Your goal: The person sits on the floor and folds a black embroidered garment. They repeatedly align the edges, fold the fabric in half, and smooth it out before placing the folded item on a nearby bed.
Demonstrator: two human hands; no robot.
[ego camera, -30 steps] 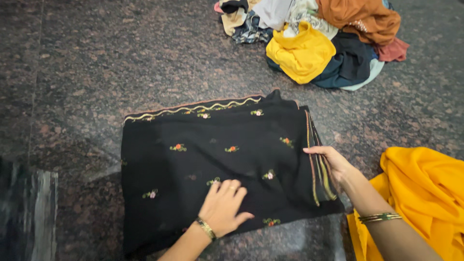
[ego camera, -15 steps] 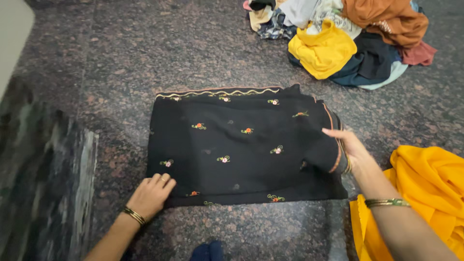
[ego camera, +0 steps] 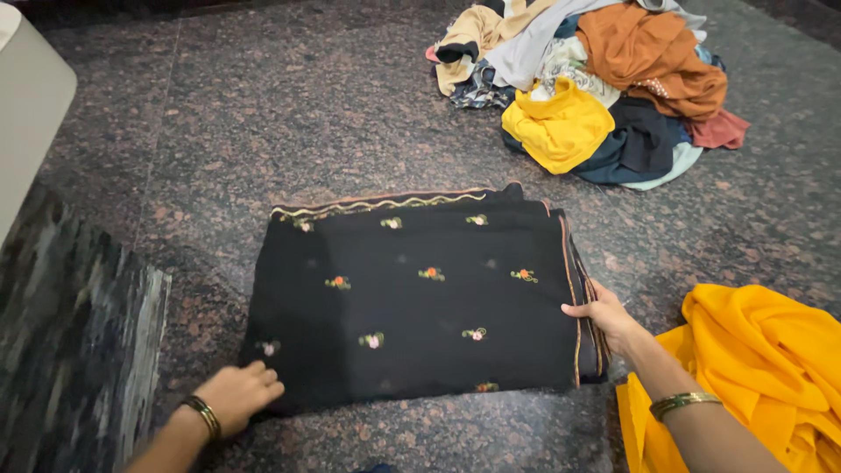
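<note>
Cloth (ego camera: 412, 298), black with small embroidered flowers, lies folded flat on the speckled stone floor (ego camera: 263, 114). Left hand (ego camera: 238, 392) rests loosely curled at its near left corner, gripping nothing. Right hand (ego camera: 604, 320) pinches the right trimmed edge. Clothes pile (ego camera: 596, 88) sits well apart beyond

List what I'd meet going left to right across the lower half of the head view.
Dark patterned rug → left hand at the cloth's near-left corner → folded black embroidered cloth → right hand gripping the cloth's right edge → yellow fabric.
</note>
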